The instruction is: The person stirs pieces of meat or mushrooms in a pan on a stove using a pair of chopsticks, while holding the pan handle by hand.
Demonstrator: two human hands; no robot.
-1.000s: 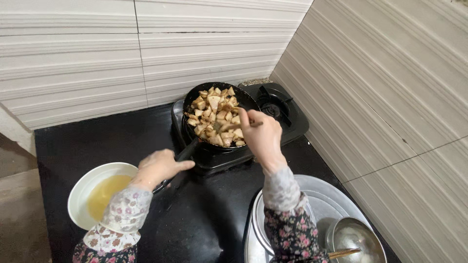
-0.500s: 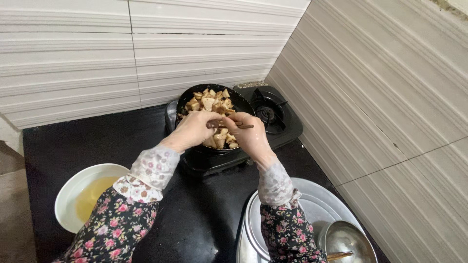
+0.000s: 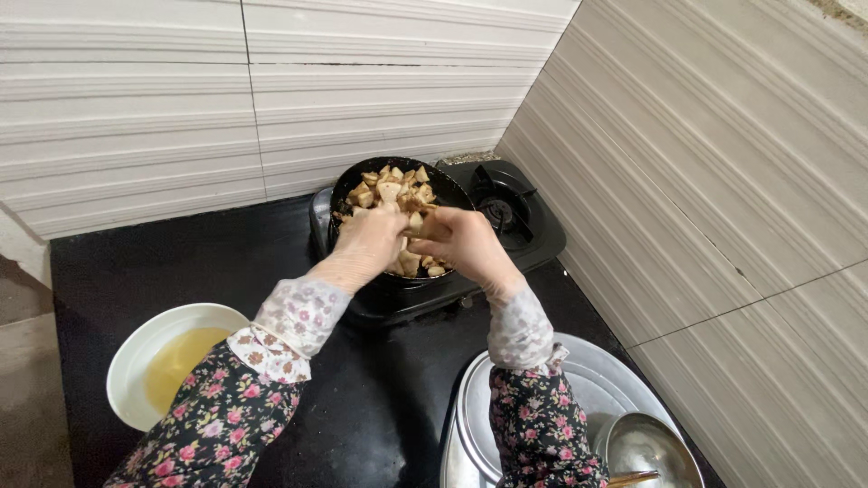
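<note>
Nearest you: steel tray [image 3: 588,398] at lower right on the black tabletop [image 3: 181,262], a steel ladle bowl [image 3: 646,447] resting on it. Lower left, white bowl [image 3: 136,352] with yellow liquid, well apart from both hands.

Mid: your sleeves run forward to the black pan [image 3: 348,185], which sits on the left burner of the gas stove [image 3: 533,235].

Left hand [image 3: 366,244] is over the pan's near edge, fingers curled down; can't tell if its grip is clamped on anything. Right hand [image 3: 466,244] is just beside it, grip pinched on a food piece [image 3: 415,221], thumb and fingertips together. The two hands nearly touch at that piece.

Far: the rest of the browned food chunks [image 3: 393,185] fill the pan beyond and under your hands. Right burner [image 3: 499,210] is bare. Tiled walls behind.
</note>
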